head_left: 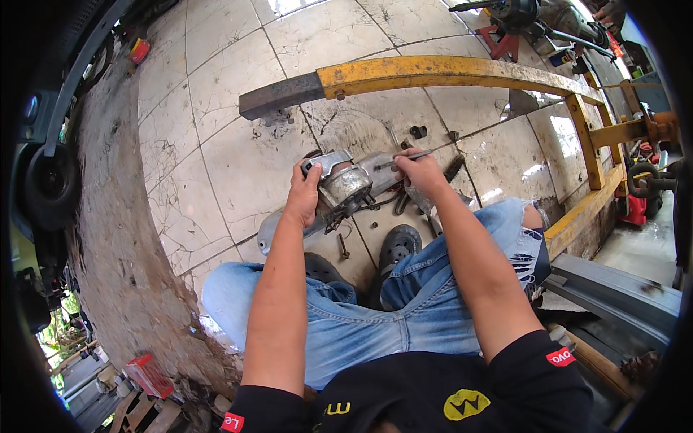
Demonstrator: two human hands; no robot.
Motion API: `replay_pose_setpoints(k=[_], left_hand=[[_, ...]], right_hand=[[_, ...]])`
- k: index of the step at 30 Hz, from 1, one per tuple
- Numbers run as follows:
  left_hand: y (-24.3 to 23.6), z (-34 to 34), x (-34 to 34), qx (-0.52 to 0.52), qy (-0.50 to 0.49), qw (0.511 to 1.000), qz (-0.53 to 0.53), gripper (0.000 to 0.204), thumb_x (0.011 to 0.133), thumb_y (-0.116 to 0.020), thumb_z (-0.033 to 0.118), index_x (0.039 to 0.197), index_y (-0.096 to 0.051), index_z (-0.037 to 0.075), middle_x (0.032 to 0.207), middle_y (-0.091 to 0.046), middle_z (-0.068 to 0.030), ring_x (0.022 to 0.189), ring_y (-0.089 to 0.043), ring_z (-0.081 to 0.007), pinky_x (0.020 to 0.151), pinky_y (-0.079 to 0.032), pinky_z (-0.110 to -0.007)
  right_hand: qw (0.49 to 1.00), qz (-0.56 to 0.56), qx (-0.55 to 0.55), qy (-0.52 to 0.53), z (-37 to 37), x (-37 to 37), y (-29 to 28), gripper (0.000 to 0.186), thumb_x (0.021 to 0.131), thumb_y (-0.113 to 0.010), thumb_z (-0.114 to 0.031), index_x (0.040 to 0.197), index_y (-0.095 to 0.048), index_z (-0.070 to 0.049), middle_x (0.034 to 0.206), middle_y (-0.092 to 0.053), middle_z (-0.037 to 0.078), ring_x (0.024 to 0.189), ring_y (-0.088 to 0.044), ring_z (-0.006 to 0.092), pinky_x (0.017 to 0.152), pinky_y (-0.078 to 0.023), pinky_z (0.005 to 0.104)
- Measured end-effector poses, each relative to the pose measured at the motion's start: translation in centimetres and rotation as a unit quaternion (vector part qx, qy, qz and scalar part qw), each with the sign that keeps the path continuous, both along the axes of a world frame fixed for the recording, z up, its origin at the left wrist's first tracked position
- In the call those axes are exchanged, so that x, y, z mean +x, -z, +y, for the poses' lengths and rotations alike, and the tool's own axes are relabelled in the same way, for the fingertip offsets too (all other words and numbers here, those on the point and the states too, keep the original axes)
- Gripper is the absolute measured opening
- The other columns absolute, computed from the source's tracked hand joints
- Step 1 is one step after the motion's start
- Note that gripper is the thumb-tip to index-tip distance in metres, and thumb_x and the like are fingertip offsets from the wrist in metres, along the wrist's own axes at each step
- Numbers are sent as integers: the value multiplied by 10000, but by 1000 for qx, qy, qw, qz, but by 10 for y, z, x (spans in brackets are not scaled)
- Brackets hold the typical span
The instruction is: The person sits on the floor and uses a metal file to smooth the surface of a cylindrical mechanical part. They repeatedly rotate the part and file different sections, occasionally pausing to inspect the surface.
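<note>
My left hand is closed around the silver end of a greasy, round metal motor unit, tilted above the tiled floor between my feet. Dark wiring or clips hang from its lower rim. To its right, my right hand pinches a thin metal rod-like tool, whose exact kind I cannot make out. The tool is apart from the unit. Under and behind them lies a smooth grey metal piece, partly hidden. Close to my right hand are a black bristle brush and dark tool handles.
A yellow steel hoist frame with a dark end arches over the far floor and down the right. A bolt and small black parts lie on the tiles. A red jack stand stands far right, a red crate lower left.
</note>
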State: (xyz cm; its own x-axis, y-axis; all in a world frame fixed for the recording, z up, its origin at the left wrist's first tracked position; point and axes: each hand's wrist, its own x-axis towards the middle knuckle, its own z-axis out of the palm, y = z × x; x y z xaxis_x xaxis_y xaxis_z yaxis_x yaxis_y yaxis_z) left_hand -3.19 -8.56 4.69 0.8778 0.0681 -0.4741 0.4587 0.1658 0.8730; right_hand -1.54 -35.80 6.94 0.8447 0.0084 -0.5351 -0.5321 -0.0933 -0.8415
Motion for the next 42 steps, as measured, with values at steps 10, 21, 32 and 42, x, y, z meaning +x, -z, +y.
replay_pose_setpoints(k=[10, 21, 32, 42], left_hand=[[-10, 0, 0, -80, 26, 996, 18, 470, 1005, -597, 331, 1385, -422, 118, 1314, -531, -99, 1197, -492, -210, 1019, -425, -380], [-9, 3, 1, -80, 22, 996, 36, 494, 998, -605, 355, 1391, -422, 117, 1320, -534, -102, 1200, -480, -215, 1031, -407, -386], [-7, -1, 0, -25, 2, 999, 24, 498, 977, -637, 372, 1367, -469, 111, 1281, -558, -104, 1151, -505, -207, 1001, -425, -359], [16, 2, -1, 57, 5, 998, -22, 534, 978, -619, 417, 1371, -480, 83, 1311, -529, -142, 1172, -497, -241, 1025, -407, -381]], right_hand=[[994, -74, 78, -20, 37, -16, -14, 222, 956, -609, -170, 1042, -682, 21, 830, -705, 73, 634, -641, 105, 523, -471, 237], [989, -55, 128, -50, 54, -24, -15, 219, 964, -611, -170, 1065, -677, 12, 844, -705, 72, 630, -651, 107, 518, -474, 231], [993, -105, 50, -9, 21, -2, -40, 303, 978, -618, -202, 1150, -649, 46, 908, -716, 84, 650, -633, 106, 552, -469, 240], [945, -222, -208, -119, 16, -25, -23, 204, 942, -633, -149, 1057, -710, 1, 788, -707, 75, 691, -670, 122, 667, -533, 282]])
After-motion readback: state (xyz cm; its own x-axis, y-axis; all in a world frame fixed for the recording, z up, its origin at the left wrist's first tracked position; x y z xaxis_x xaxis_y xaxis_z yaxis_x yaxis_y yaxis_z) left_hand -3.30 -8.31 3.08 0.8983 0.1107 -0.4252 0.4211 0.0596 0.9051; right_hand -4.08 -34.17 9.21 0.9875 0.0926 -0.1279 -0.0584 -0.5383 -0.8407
